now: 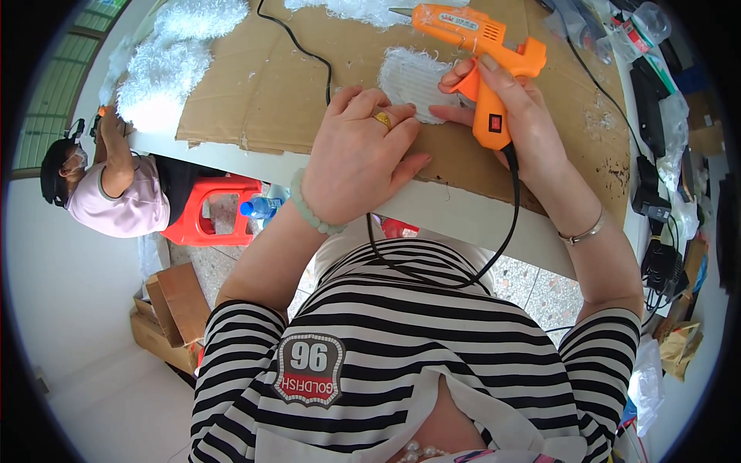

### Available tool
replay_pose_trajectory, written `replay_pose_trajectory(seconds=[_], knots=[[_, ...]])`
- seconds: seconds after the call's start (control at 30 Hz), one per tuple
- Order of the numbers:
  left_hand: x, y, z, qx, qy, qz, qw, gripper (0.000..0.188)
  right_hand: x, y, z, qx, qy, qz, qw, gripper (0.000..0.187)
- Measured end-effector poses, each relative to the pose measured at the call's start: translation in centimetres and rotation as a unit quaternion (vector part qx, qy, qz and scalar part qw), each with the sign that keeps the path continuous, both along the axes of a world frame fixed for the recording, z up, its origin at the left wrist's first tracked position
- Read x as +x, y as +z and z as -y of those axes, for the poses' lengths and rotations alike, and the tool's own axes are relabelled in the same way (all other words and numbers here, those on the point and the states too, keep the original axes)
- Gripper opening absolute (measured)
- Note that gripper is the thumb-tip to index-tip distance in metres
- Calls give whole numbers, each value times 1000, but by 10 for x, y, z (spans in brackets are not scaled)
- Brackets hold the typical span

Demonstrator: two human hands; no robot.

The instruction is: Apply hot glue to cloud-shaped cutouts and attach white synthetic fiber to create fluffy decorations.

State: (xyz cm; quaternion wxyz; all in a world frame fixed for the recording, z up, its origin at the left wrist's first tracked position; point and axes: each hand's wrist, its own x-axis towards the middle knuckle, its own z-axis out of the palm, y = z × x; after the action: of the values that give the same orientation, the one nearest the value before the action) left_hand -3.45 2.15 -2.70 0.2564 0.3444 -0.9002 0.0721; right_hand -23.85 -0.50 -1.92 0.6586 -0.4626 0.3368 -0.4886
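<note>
An orange hot glue gun point(488, 38) is gripped by the handle in my right hand point(519, 104), its nozzle pointing to the upper left. Beneath it lies a white fringed textile piece point(413, 76) with a ribbed surface, on the brown cardboard. My left hand point(359, 147), wearing a ring and a pale green bead bracelet, rests knuckles up at the piece's left lower edge. Its fingers are bent together, with the thumb apart; whatever lies under the fingertips is hidden. From the gun's handle a black cord point(515, 208) loops down in front of my striped shirt.
The cardboard sheet point(255, 100) covers the white table. Shaggy white material point(166, 69) lies at the left. Black adapters point(652, 193) and plastic bags line the right edge. A person point(116, 185) sits at the far left beside a red stool point(212, 212); cardboard boxes point(174, 309) stand below.
</note>
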Motion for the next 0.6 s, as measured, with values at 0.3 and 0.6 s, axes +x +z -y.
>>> replay_pose_trajectory(seconds=[0.3, 0.6], knots=[[17, 18, 1, 59, -36, -173, 982, 12, -3, -15, 6, 21, -24, 64, 997, 29], [52, -7, 71, 96, 169, -93, 977, 12, -5, -15, 7, 26, -8, 78, 997, 27]])
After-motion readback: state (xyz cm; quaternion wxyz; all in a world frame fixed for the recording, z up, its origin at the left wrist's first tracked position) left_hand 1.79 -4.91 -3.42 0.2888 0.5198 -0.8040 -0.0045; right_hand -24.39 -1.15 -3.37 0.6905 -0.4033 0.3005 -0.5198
